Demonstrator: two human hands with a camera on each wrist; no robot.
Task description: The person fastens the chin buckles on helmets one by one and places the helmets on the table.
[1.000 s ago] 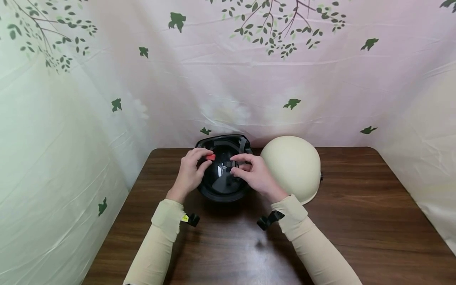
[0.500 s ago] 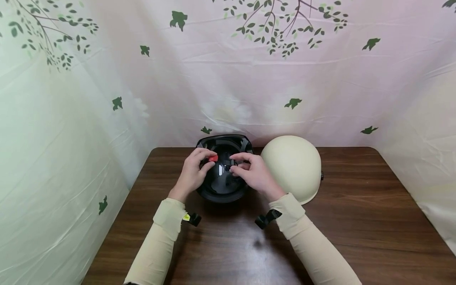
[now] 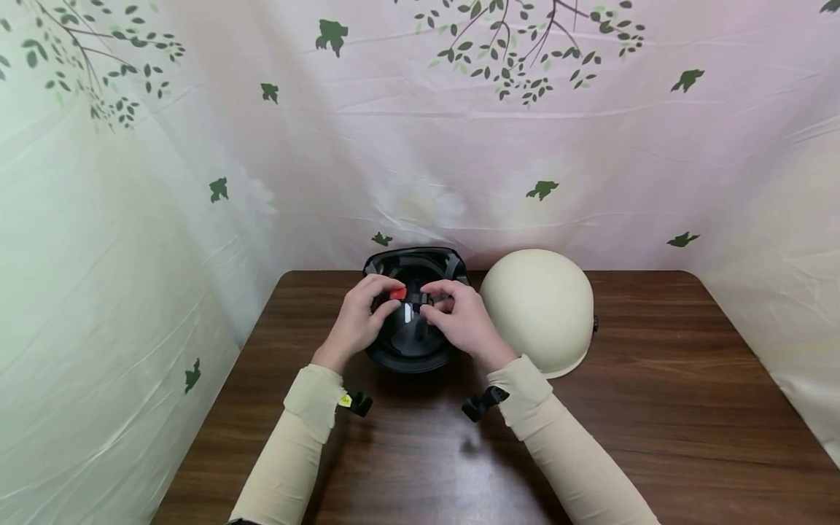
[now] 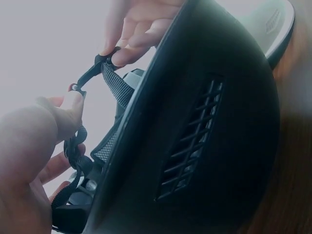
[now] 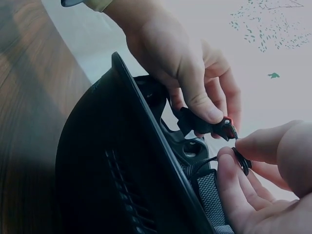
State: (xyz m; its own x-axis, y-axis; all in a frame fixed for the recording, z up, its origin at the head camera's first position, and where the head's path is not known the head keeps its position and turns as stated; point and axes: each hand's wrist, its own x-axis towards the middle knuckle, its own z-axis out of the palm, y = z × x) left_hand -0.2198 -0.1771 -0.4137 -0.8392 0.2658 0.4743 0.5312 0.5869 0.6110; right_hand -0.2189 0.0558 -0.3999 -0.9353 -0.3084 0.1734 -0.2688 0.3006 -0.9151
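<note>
A black helmet [image 3: 410, 350] lies with its hollow side up near the table's back edge. Above its opening, my left hand [image 3: 357, 313] pinches a red buckle piece [image 3: 397, 294] between thumb and fingers. Facing it, my right hand [image 3: 462, 317] pinches a black buckle part [image 3: 424, 299] on a strap. In the head view the two pieces meet or nearly meet; whether they are joined I cannot tell. The right wrist view shows the red-tipped buckle [image 5: 225, 127] close to the other hand's fingertips, and the left wrist view shows the webbing strap [image 4: 117, 84] running down into the helmet.
Right of the black helmet, a cream helmet [image 3: 538, 310] rests dome up on the brown wooden table [image 3: 656, 394]. A pale cloth [image 3: 426, 146] printed with leaves and birds hangs behind and at both sides. Each wrist carries a small black camera.
Both hands have come closer together, the left moving slightly right with the red piece and the right slightly left, so the gap between the buckle parts has narrowed.
</note>
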